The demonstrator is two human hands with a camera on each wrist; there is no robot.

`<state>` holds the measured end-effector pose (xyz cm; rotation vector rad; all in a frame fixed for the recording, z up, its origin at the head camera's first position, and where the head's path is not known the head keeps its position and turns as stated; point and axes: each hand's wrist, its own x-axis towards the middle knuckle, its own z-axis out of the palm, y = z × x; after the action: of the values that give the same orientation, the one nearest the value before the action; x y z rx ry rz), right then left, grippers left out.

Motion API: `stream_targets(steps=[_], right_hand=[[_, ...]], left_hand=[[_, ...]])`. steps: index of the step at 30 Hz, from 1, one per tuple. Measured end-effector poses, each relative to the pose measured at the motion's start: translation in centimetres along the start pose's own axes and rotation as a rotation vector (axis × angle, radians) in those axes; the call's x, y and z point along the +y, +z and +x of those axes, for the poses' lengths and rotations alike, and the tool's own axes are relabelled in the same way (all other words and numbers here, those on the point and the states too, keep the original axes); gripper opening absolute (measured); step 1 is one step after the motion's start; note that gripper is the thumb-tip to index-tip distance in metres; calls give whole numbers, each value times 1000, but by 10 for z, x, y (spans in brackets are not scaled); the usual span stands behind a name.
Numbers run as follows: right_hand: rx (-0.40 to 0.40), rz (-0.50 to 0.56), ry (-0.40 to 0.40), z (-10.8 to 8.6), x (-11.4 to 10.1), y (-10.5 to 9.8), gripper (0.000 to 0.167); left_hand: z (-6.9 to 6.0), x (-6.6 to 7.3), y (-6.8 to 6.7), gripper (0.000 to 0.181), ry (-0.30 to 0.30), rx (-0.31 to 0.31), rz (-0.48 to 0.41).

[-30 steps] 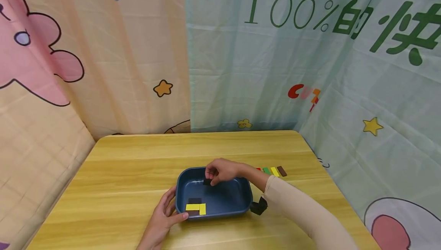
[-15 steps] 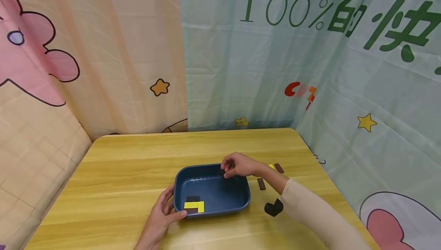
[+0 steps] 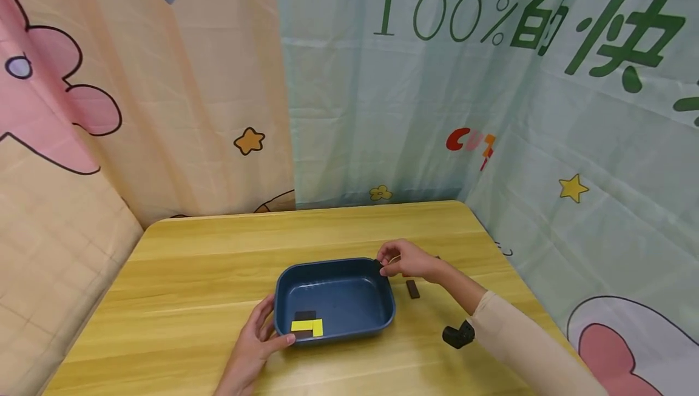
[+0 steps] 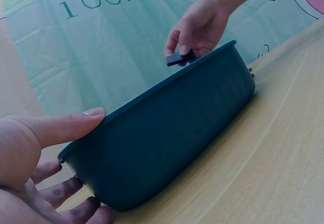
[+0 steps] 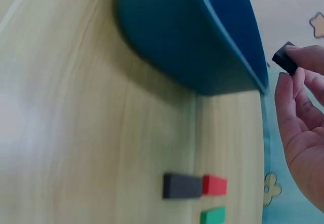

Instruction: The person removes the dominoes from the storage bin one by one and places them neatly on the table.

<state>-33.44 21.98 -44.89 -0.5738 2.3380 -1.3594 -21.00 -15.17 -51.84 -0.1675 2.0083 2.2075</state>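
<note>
My left hand (image 3: 253,338) holds the left end of a blue plastic basin (image 3: 355,306), its thumb (image 4: 76,126) on the rim and its other fingers around the corner in the left wrist view. Above the basin's back right corner, my right hand (image 3: 411,261) pinches a small dark block (image 5: 285,59) between thumb and fingers. Two yellow blocks (image 3: 303,325) lie at the basin's front left, touching at a right angle. A dark block (image 3: 304,315) sits behind them and a brown block (image 3: 303,335) in front.
Right of the basin, a dark brown block (image 3: 412,289) lies on the wooden table (image 3: 207,275). The right wrist view shows a red block (image 5: 215,185) and a green block (image 5: 213,216) near it. A black device (image 3: 459,335) sits by the right sleeve. Printed curtains (image 3: 349,111) border the table.
My right hand has moved from over the inside of the basin to its back right rim, carrying the dark block. My left hand keeps its hold on the basin.
</note>
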Motion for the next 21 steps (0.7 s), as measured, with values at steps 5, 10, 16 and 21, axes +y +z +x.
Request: stream_targets(steps=[5,10,16,21], right_hand=[[43,24,2,-14,17,-8,23],[96,29,37,-31,35,-14,21],[184,93,82,-48,52,-21,21],[206,126,139,-55,66,-23,19]], left_hand=[[0,-1,0,96,3,0,-4],[-2,-6,0,95,39,-41,-3],[-2,-6,2,94,52,-49,-22],[-1,-3,0,92,33,-26,-26]])
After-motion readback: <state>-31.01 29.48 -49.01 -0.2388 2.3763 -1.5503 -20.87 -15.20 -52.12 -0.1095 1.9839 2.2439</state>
